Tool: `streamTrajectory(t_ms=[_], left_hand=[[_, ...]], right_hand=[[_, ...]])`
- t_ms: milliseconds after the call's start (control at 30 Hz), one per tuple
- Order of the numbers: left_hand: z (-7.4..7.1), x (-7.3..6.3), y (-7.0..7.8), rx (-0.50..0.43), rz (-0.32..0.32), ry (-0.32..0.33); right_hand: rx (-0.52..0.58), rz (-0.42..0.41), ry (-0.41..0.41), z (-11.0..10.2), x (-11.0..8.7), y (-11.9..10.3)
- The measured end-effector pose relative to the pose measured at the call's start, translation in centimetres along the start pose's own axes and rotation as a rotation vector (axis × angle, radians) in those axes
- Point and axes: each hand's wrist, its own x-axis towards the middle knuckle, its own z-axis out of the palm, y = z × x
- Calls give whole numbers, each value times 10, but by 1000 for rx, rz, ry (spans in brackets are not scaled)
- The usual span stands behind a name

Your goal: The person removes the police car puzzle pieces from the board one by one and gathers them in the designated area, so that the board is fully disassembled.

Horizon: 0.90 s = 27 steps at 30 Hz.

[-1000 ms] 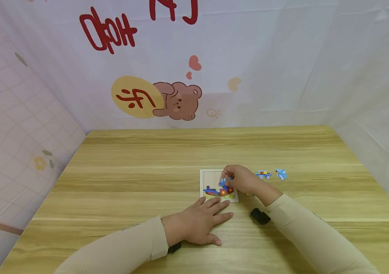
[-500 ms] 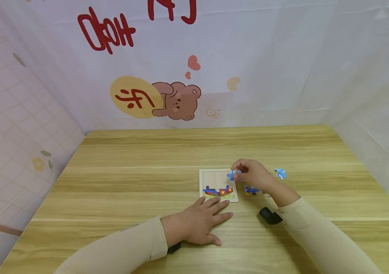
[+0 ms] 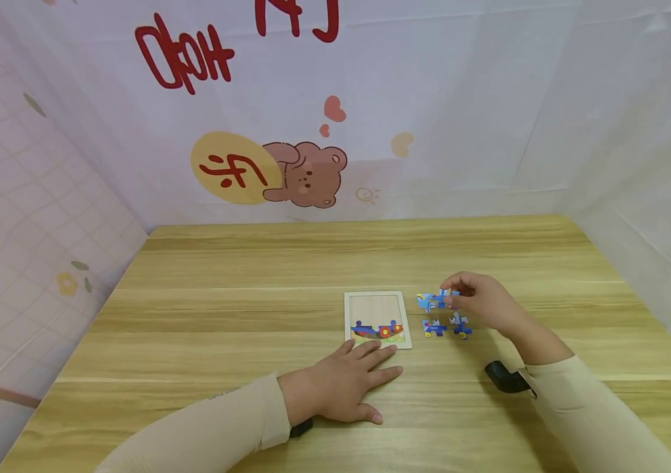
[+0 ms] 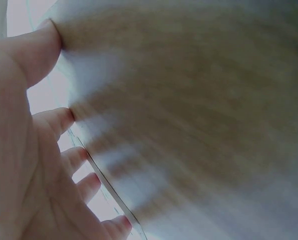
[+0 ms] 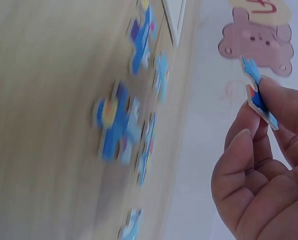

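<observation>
A small square puzzle board with a pale rim lies mid-table. Its lower part is filled with blue, red and green picture pieces, while bare wood shows above them. My left hand rests with spread fingers, the fingertips at the board's near rim. Off to the right, my right hand pinches a blue puzzle piece between thumb and fingers, seen nearly edge-on in the right wrist view. Below and beside that hand lie loose puzzle pieces, among them a blue one with yellow and a light blue one.
Another loose piece lies near the right hand. The wooden table meets a white printed cloth at the back and sides. A black wrist device hangs under the right forearm.
My right hand has moved right, off the board to above the loose pieces, carrying the blue puzzle piece along. The left hand has stayed in place.
</observation>
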Motion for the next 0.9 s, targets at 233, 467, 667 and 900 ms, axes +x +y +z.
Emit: streamTrajectory(t_ms=[233, 467, 667, 900], left_hand=[[1, 0, 0, 4, -1, 2], [0, 0, 0, -1, -3, -1], [0, 0, 0, -7, -6, -4], [-1, 0, 0, -15, -6, -12]], right_hand=[[-26, 20, -12, -15, -6, 20], [-32, 59, -52, -25, -14, 38], [-36, 85, -83, -31, -18, 52], [9, 144, -153, -38, -22, 61]])
